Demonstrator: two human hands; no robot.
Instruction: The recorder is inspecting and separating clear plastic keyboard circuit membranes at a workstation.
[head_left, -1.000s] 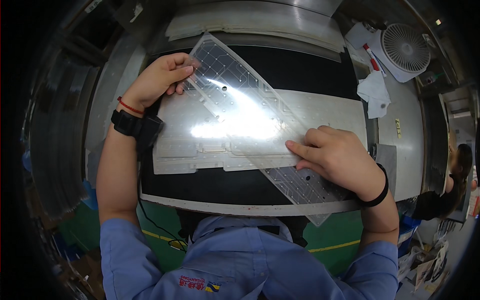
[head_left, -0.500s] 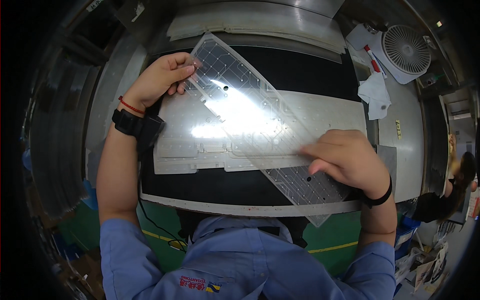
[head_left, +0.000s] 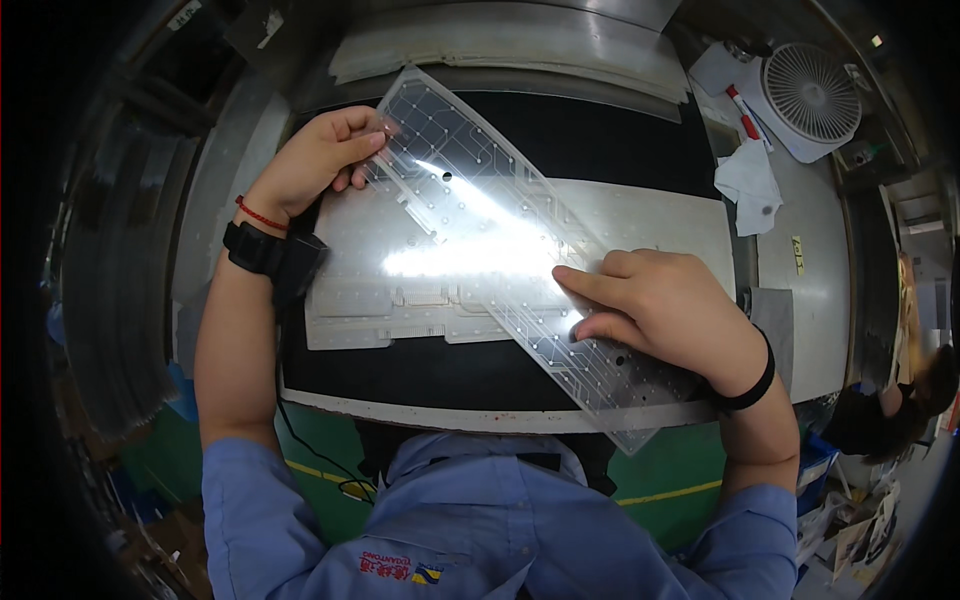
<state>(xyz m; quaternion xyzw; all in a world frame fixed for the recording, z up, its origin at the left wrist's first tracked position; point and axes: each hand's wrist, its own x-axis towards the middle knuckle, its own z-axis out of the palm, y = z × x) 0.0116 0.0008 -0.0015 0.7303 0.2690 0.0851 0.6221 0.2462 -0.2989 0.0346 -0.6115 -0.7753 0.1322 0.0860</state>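
A clear circuit film (head_left: 505,235) with fine printed traces and small dots lies tilted from far left to near right. My left hand (head_left: 335,150) is closed on its upper left edge, thumb and fingers pinching it. Over the film's lower right half, my right hand (head_left: 685,315) has its index finger stretched out to the surface and its thumb apart; the other fingers are curled. Beneath lie more pale films (head_left: 665,222) with notched edges, on a black mat (head_left: 640,150). Bright glare hides part of the traces. The film's near corner sticks out past the table edge.
A white fan (head_left: 812,95), a red marker (head_left: 744,115) and a crumpled white cloth (head_left: 747,185) are at the right. Pale sheets (head_left: 520,50) are stacked at the back. The table's front edge (head_left: 450,415) runs close to my body. Another person (head_left: 905,400) is at the far right.
My right hand has moved left and slightly away from me along the film, its index finger now farther up the surface. My left hand keeps its grip, nearly still.
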